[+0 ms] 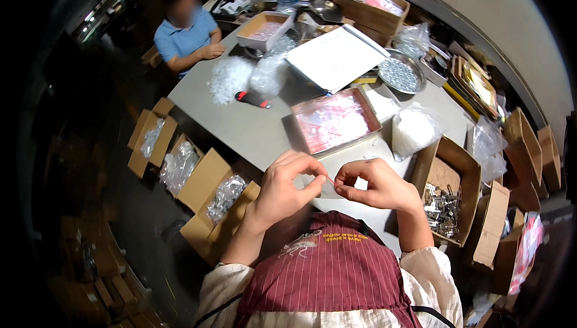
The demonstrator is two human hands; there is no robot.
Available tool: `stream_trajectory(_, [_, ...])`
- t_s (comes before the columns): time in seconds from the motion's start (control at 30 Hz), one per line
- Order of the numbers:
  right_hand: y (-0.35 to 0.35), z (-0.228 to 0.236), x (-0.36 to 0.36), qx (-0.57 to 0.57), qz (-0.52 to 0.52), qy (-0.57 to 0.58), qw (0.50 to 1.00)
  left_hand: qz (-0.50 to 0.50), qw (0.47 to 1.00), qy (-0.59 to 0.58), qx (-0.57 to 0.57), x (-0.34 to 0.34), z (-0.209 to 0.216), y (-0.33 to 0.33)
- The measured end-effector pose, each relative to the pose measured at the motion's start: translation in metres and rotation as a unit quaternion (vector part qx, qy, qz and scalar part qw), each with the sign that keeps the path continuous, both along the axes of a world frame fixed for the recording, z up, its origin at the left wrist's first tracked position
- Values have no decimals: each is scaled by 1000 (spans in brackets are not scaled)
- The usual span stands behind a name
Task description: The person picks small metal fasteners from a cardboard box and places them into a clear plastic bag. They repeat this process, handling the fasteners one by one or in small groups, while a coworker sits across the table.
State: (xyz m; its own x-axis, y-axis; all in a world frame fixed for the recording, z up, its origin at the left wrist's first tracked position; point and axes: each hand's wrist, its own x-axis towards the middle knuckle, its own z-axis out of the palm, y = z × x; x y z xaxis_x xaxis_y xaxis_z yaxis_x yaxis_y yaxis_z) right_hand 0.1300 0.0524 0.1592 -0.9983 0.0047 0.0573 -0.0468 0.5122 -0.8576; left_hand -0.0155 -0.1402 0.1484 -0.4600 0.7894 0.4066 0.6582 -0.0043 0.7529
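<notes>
In front of my apron, both hands meet over the table's near edge. My left hand (287,185) is closed, thumb and forefinger pinched at one end of a thin red-edged piece (330,180). At its other end the fingertips of my right hand (380,185) are pinched too. The piece is too small and too covered by fingers to name its kind. Just beyond my hands lies a shallow box (377,129) of clear plastic bags with red lines (330,120). Right of it stands a bulging clear bag of white pieces (415,131).
To my right is a carton (424,165) with metal clips (443,211). Open cartons (207,174) with clear bags stand left of the table. Farther off are a red-black tool (253,99), papers (336,57) and a metal bowl (401,72). A person in blue (187,39) sits far left.
</notes>
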Motion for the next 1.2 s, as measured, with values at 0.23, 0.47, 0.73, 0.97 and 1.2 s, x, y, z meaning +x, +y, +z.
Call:
stream_trajectory(0.23, [16, -37, 25, -262, -130, -86, 952, -20, 985, -131, -113, 4, -19, 47])
stream_trajectory(0.47, [19, -57, 43, -313, -198, -64, 927, -192, 926, -279, -165, 10, -44, 78])
stream_trajectory(0.73, [22, -66, 49, -419, -210, -12, 884, -214, 860, -453, -101, 20, -49, 89])
stream_trajectory(0.97, [21, -63, 43, -445, -219, 12, 868, -228, 833, -500, -63, 18, -49, 88])
stream_trajectory(1.2, [21, -65, 43, -446, -213, 14, 869, -221, 837, -497, -59, 19, -48, 86])
